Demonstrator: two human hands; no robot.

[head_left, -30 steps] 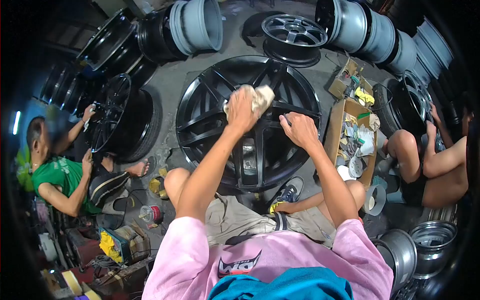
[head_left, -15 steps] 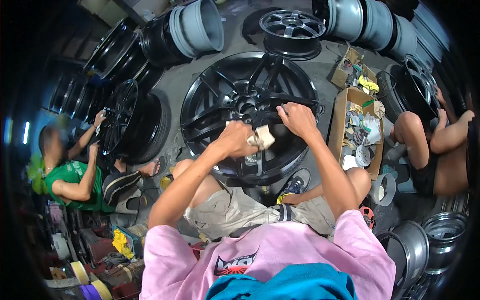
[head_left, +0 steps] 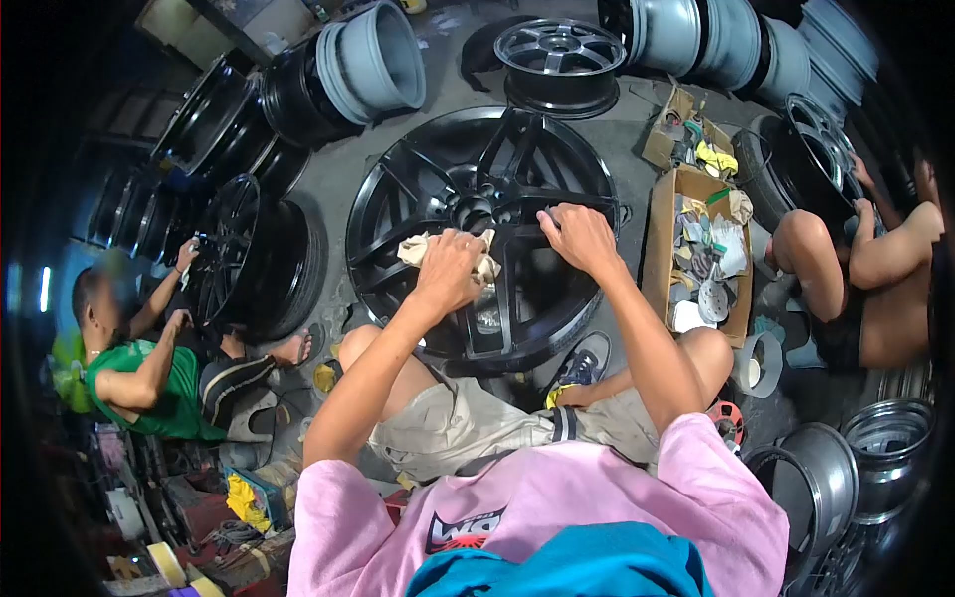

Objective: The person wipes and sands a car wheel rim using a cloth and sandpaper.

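A black alloy wheel [head_left: 398,178] with several split spokes lies face up on the floor between my knees. My left hand [head_left: 453,271] presses a crumpled cream cloth [head_left: 412,251] onto the spokes, just left of the hub. Some of the cloth sticks out on both sides of the fingers. My right hand [head_left: 582,239] grips a spoke on the wheel's right side, fingers curled over it and thumb toward the hub. Its fingertips are partly hidden.
At right stand a cardboard box [head_left: 657,254] of sanding pads and scraps and a smaller box [head_left: 659,147]. A six-spoke wheel [head_left: 560,62] sits beyond. One person [head_left: 149,373] works on a wheel at left; another's knee [head_left: 808,254] is at right. Grey barrels [head_left: 398,60] stand behind.
My left hand has moved left across the wheel with the cloth, which now spreads out under the fingers. My right hand keeps its place on the spoke. The view has shifted slightly.
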